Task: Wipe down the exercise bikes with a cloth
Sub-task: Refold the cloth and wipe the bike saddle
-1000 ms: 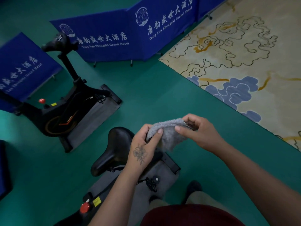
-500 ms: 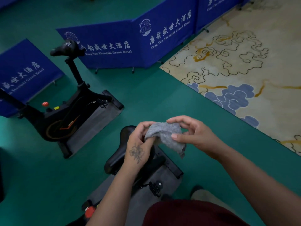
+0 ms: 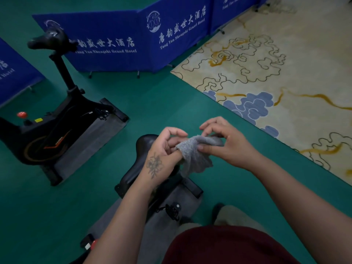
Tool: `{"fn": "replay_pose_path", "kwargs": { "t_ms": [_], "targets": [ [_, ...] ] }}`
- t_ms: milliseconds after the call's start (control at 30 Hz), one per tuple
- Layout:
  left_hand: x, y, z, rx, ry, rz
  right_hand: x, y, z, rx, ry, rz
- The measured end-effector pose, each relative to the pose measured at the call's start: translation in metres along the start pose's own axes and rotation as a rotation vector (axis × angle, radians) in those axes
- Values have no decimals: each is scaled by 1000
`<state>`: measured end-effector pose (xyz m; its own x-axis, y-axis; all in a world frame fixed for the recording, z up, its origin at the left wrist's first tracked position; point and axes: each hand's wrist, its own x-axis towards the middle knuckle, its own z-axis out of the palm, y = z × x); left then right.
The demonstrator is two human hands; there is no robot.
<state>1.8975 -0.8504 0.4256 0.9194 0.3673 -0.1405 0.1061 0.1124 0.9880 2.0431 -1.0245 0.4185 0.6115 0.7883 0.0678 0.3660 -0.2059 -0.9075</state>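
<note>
Grey cloth (image 3: 194,155) hangs bunched between both hands above the near bike's saddle (image 3: 144,143); the left hand (image 3: 163,149) and right hand (image 3: 224,143) pinch it with curled fingers. It looks like refolding before wiping, so next comes pressing it onto the saddle.

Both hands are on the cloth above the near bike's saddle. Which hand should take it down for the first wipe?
Probably the left hand. It hangs directly over the black saddle and already pinches the grey cloth. The right hand also holds the cloth but sits off to the side, over green floor.
</note>
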Motion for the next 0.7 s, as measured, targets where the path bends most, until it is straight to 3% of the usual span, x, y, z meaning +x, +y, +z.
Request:
{"fn": "replay_pose_path", "kwargs": {
  "t_ms": [167,400,567,700],
  "targets": [
    [-2,-10,-16,6,114,25,-4,-4,-5,207,-15,72],
    [5,-19,-17,32,327,39,13,5,-28,352,102,62],
    [30,-24,-1,18,454,4,50,33,-63,545,46,32],
    [63,-25,26,3,575,-2,87,67,-99,568,-94,-42]
  ]
}}
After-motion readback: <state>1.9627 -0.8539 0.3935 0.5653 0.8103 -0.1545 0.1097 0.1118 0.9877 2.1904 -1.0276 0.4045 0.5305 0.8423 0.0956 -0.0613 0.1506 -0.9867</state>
